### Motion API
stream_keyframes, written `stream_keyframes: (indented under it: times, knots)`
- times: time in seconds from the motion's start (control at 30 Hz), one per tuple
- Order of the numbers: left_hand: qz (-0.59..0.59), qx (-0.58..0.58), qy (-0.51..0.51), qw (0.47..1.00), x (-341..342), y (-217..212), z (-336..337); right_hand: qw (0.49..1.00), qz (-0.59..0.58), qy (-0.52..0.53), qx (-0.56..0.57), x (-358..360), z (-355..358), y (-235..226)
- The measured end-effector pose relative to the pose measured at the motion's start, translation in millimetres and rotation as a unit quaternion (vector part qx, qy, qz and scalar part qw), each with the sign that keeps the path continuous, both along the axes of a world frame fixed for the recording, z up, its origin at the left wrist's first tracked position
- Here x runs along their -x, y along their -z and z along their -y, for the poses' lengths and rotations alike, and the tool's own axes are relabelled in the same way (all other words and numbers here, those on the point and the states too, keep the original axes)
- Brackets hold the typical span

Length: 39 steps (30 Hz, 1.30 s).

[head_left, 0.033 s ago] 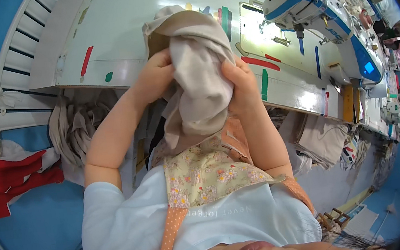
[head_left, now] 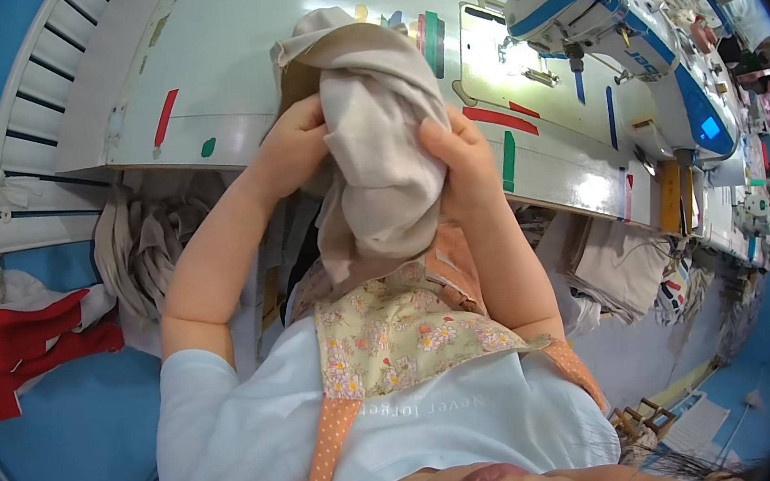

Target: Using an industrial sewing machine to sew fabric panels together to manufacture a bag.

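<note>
A bunched piece of beige fabric [head_left: 387, 159] hangs between my two hands, above the front edge of the worktable. Its upper part is folded over into a curved flap, and loose folds drop toward my flowered apron [head_left: 407, 339]. My left hand [head_left: 298, 141] is closed on the fabric's left side, with its fingertips hidden behind the folds. On the opposite side my right hand [head_left: 462, 149] grips the fabric, thumb in front and the other fingers mostly out of sight behind it.
A white and blue sewing machine [head_left: 624, 33] stands on the right of the pale worktable [head_left: 240, 76], its lamp lit. Coloured tape strips mark the tabletop. Beige cloth bundles [head_left: 149, 236] hang below at left, near red cloth [head_left: 29, 352]. More folded fabric [head_left: 623, 259] lies under the table at right.
The fabric and both hands have shifted very slightly to the left, and the folds in front sit a little differently. Both hands keep their hold.
</note>
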State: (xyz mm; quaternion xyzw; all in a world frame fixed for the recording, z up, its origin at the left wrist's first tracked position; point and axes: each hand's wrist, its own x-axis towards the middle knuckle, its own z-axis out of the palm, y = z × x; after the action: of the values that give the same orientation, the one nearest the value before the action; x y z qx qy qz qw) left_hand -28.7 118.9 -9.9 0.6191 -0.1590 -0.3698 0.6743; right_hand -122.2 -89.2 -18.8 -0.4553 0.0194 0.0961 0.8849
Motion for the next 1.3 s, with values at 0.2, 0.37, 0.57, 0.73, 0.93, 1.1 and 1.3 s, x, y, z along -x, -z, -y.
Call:
stream_keyframes:
  times: [0.2, 0.37, 0.57, 0.73, 0.93, 1.1, 1.3]
  knots:
    - [0.275, -0.044, 0.094, 0.956, 6, 3, -3, 0.964, 0.056, 0.138, 0.221, 4, 10, 1]
    - [0.36, -0.075, 0.283, 0.886, -2, -15, -5, 0.922, -0.014, -0.042, 0.385, -6, 20, -11]
    - [0.084, 0.291, 0.044, 0.952, -30, -22, -61, 0.976, -0.011, 0.212, -0.042, 11, 59, 9]
    - [0.05, 0.371, -0.023, 0.927, -34, -12, -71, 0.939, 0.053, 0.186, -0.286, 23, 83, 63]
    - [0.202, 0.265, -0.188, 0.924, -50, -53, -54, 0.939, 0.2, 0.203, -0.192, 46, 61, 12]
    - [0.512, -0.133, -0.266, 0.806, -83, -35, -27, 0.947, 0.221, 0.191, -0.133, 30, 42, -4]
    - [0.265, 0.007, 0.32, 0.91, 64, -29, 11, 0.848, 0.222, 0.324, 0.356, 15, 8, -7]
